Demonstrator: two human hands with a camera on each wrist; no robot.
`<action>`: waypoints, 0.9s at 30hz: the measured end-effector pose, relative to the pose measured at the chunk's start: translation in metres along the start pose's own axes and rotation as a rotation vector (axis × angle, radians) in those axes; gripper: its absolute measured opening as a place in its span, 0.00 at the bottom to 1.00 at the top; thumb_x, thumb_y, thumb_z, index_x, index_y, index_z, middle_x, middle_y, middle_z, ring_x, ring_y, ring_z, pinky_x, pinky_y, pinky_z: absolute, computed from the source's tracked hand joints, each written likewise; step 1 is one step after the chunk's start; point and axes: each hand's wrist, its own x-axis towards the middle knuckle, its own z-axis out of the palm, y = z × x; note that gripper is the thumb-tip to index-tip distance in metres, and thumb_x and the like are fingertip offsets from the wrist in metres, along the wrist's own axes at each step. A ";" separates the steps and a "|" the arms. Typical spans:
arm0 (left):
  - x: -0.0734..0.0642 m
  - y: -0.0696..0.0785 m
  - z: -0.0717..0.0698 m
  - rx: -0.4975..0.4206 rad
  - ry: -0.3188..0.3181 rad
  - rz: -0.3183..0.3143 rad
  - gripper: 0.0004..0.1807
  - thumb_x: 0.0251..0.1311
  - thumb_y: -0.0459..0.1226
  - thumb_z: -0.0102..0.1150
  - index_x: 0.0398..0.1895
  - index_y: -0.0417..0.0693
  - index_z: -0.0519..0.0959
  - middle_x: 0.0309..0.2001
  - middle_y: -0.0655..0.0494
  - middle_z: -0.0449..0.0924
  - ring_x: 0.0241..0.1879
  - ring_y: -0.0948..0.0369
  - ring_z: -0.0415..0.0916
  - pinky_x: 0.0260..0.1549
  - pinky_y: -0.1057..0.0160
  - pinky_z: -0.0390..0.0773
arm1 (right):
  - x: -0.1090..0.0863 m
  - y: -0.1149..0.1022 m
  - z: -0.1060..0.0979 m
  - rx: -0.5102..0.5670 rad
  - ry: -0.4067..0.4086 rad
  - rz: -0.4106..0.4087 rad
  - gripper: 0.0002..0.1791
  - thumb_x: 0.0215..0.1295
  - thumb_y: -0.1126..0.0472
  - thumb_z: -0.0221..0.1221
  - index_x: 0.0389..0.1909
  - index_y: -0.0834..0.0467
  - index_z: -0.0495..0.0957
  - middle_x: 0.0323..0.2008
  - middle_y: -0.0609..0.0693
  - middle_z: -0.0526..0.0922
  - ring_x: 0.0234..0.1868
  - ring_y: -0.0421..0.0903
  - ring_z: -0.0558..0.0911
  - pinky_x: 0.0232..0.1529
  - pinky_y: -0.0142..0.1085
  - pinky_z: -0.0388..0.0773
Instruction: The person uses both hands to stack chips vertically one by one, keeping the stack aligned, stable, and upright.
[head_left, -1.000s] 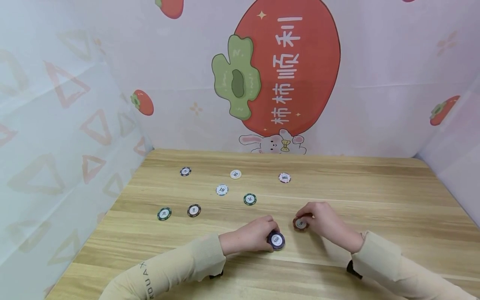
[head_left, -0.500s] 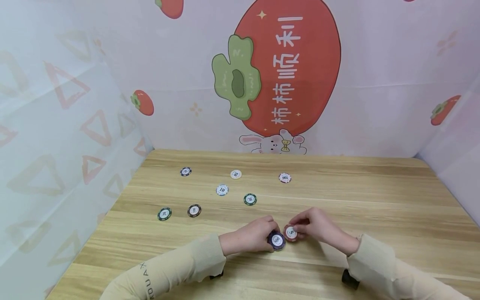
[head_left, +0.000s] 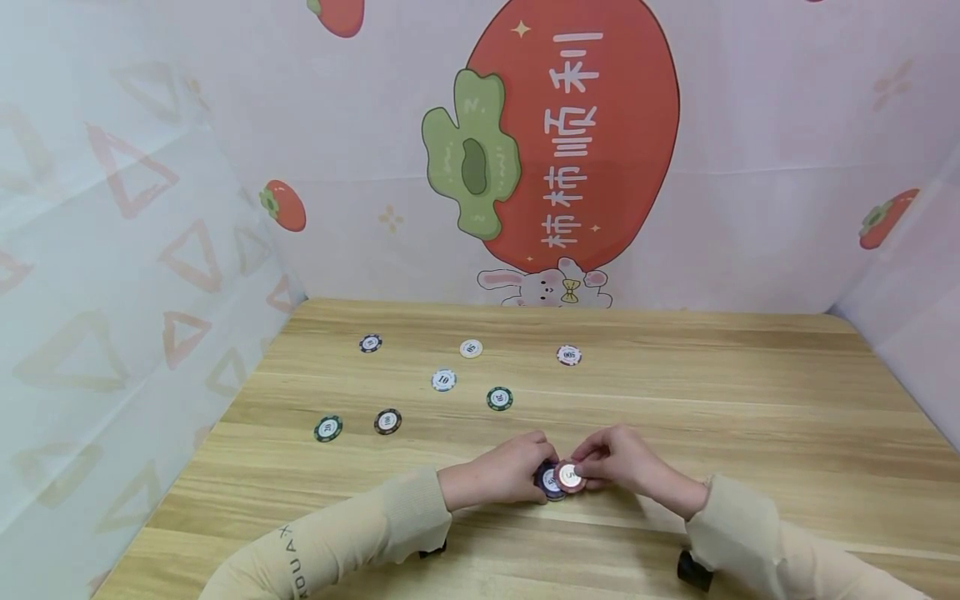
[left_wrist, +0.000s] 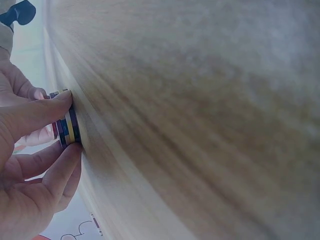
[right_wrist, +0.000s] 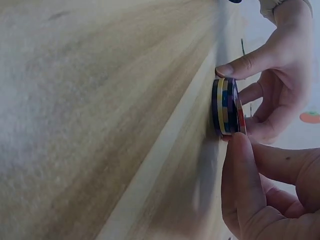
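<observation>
A short stack of poker chips (right_wrist: 222,106) stands on the wooden table, its edges showing dark, yellow and white bands. My left hand (head_left: 498,473) grips this stack between thumb and fingers from the left. The stack's dark top chip (head_left: 547,482) is marked 500 and partly covered. Over its right part, my right hand (head_left: 618,460) pinches a red poker chip (head_left: 569,476) marked 5, tilted slightly. In the right wrist view the red chip's edge lies against the top of the stack. The left wrist view shows the left thumb and fingers (left_wrist: 62,170) around the stack's edge.
Several single chips lie flat farther back and left: a green 20 chip (head_left: 327,428), a brown 100 chip (head_left: 387,422), another green chip (head_left: 499,398) and a white-and-red 500 chip (head_left: 569,355) among them. A printed curtain (head_left: 750,233) rises behind the wooden table (head_left: 712,367).
My right hand has picked the red chip off the table and carried it left, onto the stack's right part. The left hand keeps its grip on the stack in place.
</observation>
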 end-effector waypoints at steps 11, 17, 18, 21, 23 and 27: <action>0.000 0.000 0.000 -0.016 0.008 0.005 0.20 0.39 0.36 0.72 0.38 0.46 0.77 0.34 0.62 0.69 0.33 0.72 0.67 0.36 0.77 0.68 | 0.005 0.002 0.011 0.083 -0.028 0.015 0.09 0.53 0.70 0.61 0.32 0.73 0.76 0.26 0.53 0.80 0.24 0.42 0.80 0.27 0.35 0.79; 0.000 0.001 0.000 -0.010 0.019 0.013 0.20 0.38 0.36 0.72 0.38 0.47 0.78 0.33 0.63 0.69 0.33 0.72 0.67 0.36 0.78 0.68 | 0.005 0.002 0.015 0.118 -0.047 0.019 0.08 0.55 0.72 0.59 0.33 0.74 0.75 0.26 0.53 0.79 0.26 0.42 0.79 0.29 0.35 0.79; 0.000 0.001 0.000 -0.011 0.018 0.013 0.19 0.38 0.36 0.72 0.38 0.47 0.78 0.33 0.63 0.69 0.32 0.72 0.67 0.36 0.78 0.68 | 0.005 0.002 0.015 0.124 -0.048 0.021 0.08 0.55 0.72 0.58 0.33 0.75 0.75 0.26 0.52 0.78 0.26 0.41 0.79 0.29 0.34 0.79; 0.000 0.000 0.000 -0.023 0.010 0.006 0.19 0.39 0.36 0.72 0.38 0.46 0.78 0.34 0.62 0.69 0.32 0.71 0.67 0.36 0.78 0.68 | 0.006 0.002 0.016 0.137 -0.051 0.023 0.08 0.55 0.73 0.58 0.33 0.75 0.74 0.26 0.52 0.78 0.27 0.41 0.79 0.29 0.34 0.79; 0.000 0.000 0.000 -0.033 0.005 0.003 0.19 0.39 0.36 0.72 0.38 0.46 0.78 0.34 0.62 0.69 0.32 0.71 0.66 0.36 0.78 0.68 | 0.007 0.002 0.017 0.145 -0.049 0.025 0.08 0.54 0.73 0.59 0.33 0.75 0.74 0.26 0.52 0.78 0.27 0.41 0.79 0.29 0.34 0.79; 0.000 0.000 -0.001 -0.059 0.002 -0.002 0.20 0.39 0.35 0.72 0.40 0.45 0.77 0.34 0.62 0.69 0.32 0.72 0.66 0.35 0.77 0.68 | 0.007 0.002 0.018 0.151 -0.043 0.028 0.08 0.54 0.72 0.60 0.33 0.74 0.74 0.26 0.52 0.78 0.27 0.41 0.79 0.29 0.34 0.80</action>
